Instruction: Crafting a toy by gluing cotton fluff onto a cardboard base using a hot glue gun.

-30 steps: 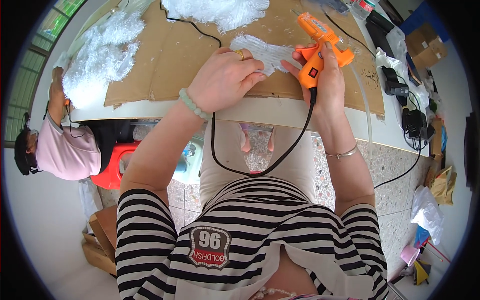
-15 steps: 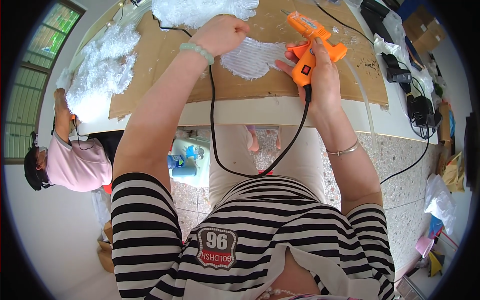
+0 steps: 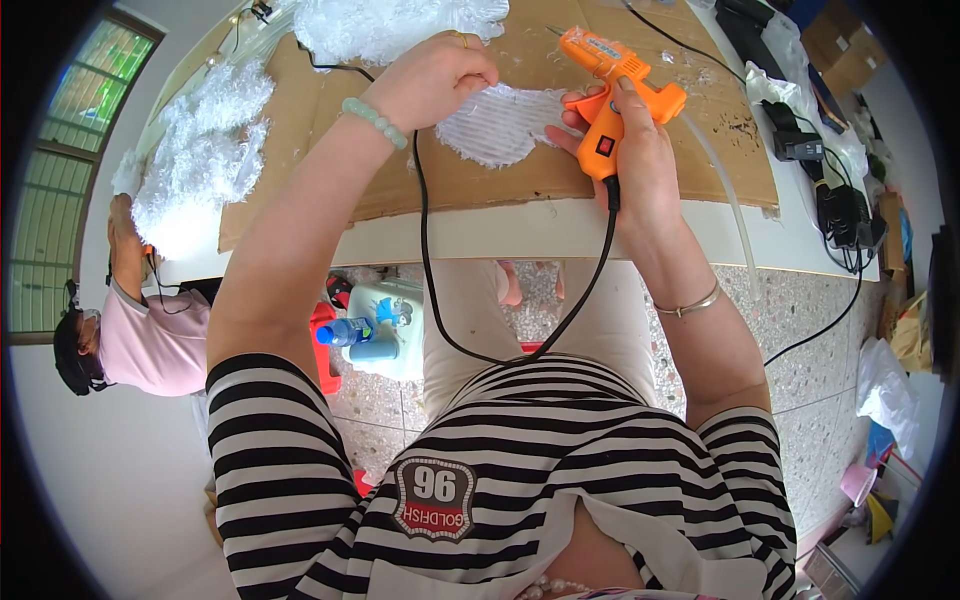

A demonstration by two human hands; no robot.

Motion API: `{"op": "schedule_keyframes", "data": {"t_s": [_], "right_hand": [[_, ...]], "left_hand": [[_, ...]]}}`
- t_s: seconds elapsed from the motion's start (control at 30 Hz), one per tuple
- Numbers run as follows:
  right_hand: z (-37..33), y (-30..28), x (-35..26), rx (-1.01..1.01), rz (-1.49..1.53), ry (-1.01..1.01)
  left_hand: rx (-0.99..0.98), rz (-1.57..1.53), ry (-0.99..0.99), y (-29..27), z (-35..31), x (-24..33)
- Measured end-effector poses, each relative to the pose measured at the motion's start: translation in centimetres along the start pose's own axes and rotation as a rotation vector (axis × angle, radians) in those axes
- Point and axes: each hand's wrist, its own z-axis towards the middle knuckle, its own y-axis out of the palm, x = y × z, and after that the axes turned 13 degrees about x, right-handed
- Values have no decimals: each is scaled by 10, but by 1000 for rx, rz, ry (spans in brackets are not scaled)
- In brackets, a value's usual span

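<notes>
My right hand (image 3: 640, 150) is wrapped round an orange hot glue gun (image 3: 607, 130), its nozzle pointing to the far left and its black cord hanging down toward me. A clear glue stick (image 3: 712, 165) trails out of its back end. My left hand (image 3: 440, 78) is closed in a pinch at the upper edge of a flat white fringed piece (image 3: 490, 128); whatever lies between the fingertips is too small to make out. That piece rests on a cardboard sheet (image 3: 400, 185), just left of the glue gun.
Fluffy white material lies in one heap (image 3: 400, 25) at the back and another (image 3: 205, 140) at the left. Black power adapters (image 3: 845, 215) and cables line the table's right side. A co-worker in a pink top (image 3: 155, 345) sits at the left. Below stands a pale stool (image 3: 390, 330) with a bottle.
My left hand has come down a little closer to the white piece's upper edge. The glue gun stays in my right hand, nearly still. The whole view has shifted slightly.
</notes>
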Motion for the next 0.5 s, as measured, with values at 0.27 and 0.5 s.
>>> {"op": "schedule_keyframes", "data": {"t_s": [0.27,0.5], "right_hand": [[2,-2,1,-21,-15,36],[0,0,0,-8,-37,33]], "left_hand": [[124,244,481,-5,-20,-2],[206,47,128,0,-25,18]]}}
